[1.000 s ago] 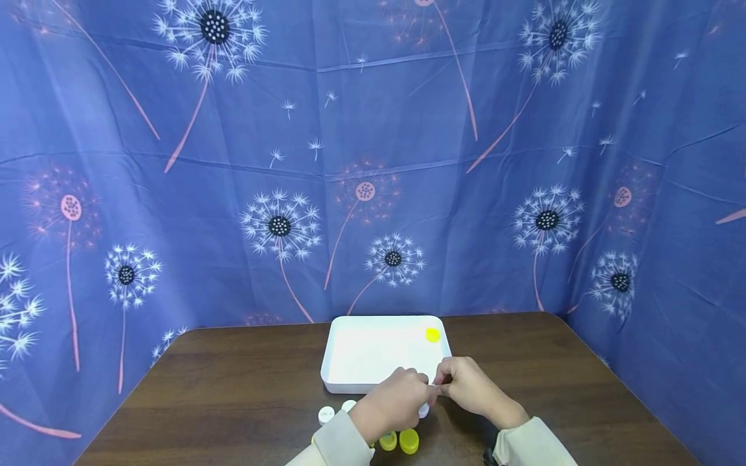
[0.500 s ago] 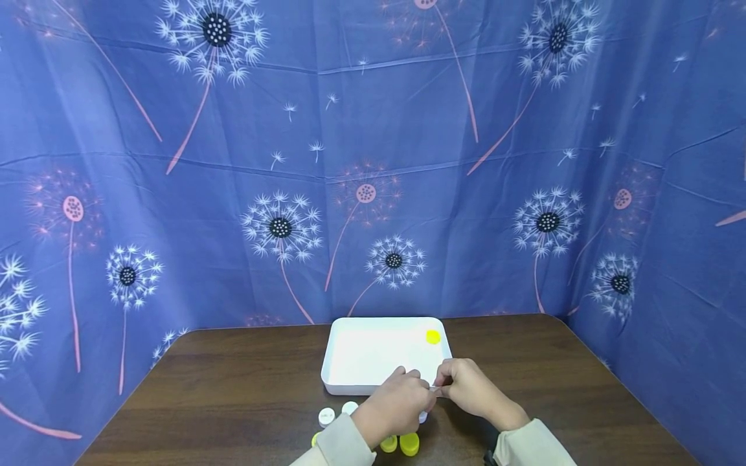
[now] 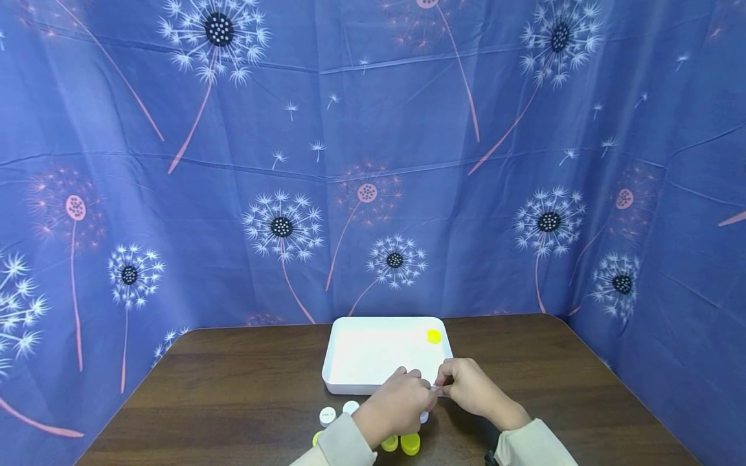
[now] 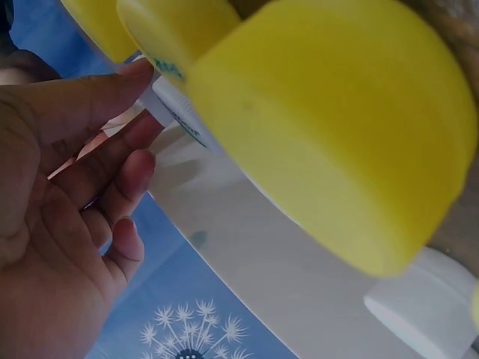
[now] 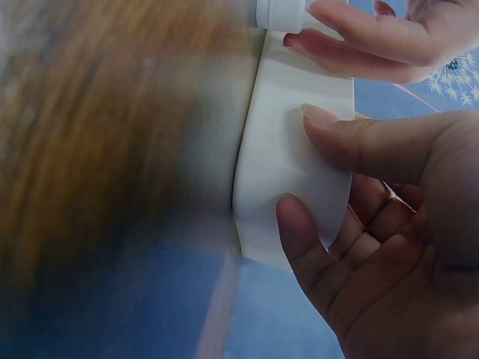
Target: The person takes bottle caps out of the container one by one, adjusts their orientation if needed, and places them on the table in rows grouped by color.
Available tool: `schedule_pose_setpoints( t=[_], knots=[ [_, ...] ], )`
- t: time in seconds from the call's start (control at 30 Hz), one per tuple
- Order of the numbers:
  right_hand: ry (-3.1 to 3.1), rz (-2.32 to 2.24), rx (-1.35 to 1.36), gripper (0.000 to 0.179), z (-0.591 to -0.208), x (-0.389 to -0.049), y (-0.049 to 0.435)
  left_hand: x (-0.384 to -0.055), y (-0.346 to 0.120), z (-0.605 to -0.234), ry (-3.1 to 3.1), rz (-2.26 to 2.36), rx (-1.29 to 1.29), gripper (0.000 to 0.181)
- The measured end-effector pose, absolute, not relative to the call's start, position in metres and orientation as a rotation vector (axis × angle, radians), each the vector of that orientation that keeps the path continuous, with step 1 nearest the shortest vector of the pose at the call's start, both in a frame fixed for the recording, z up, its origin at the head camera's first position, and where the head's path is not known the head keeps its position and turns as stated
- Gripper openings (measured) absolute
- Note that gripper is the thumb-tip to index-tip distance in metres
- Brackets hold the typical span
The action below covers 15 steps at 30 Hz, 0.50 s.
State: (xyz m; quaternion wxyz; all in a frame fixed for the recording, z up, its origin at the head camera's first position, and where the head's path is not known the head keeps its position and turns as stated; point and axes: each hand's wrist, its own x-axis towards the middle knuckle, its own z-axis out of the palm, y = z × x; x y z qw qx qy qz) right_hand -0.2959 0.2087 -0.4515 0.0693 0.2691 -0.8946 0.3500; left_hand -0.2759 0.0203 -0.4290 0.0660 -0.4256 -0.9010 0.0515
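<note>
Just off the near right corner of a white tray (image 3: 373,356), my hands almost meet. Fingertips of my left hand (image 3: 399,402) lie beside those of my right hand (image 3: 473,391). A small pale patch shows where they meet; whether it is something held or the tray behind cannot be told. In the left wrist view, thumb and forefinger come close together beside a white bottle cap (image 4: 176,103) with green print. In the right wrist view, my right thumb and a finger stand apart before the tray wall (image 5: 273,149). A white cap (image 5: 281,15) is by my left fingers.
Two white caps (image 3: 327,415) stand left of my left hand on the brown table (image 3: 250,388). Yellow caps (image 3: 410,444) sit near the front, some partly hidden by my left arm. One yellow cap (image 3: 434,336) is inside the tray. A blue patterned curtain (image 3: 373,162) hangs behind.
My left hand has tilted and dropped slightly, uncovering a little more of the caps beside it. My right hand has hardly moved, and the caps stay in place.
</note>
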Motion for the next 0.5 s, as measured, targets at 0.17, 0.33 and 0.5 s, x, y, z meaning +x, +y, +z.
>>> schedule_pose_setpoints(
  t=[0.17,0.33,0.5],
  knots=[
    [-2.693,1.067,0.810,0.027,-0.452,-0.296,0.210,-0.276,0.021,-0.429,-2.740,0.148,-1.283,0.023],
    [-2.693,1.070,0.813,0.027,-0.452,-0.296,0.210,-0.276,0.019,-0.429,-2.725,0.123,-1.294,0.026],
    [-2.706,1.068,0.802,0.028,-0.452,-0.296,0.209,-0.274,0.012,-0.419,-2.630,-0.006,-1.320,0.027]
  ],
)
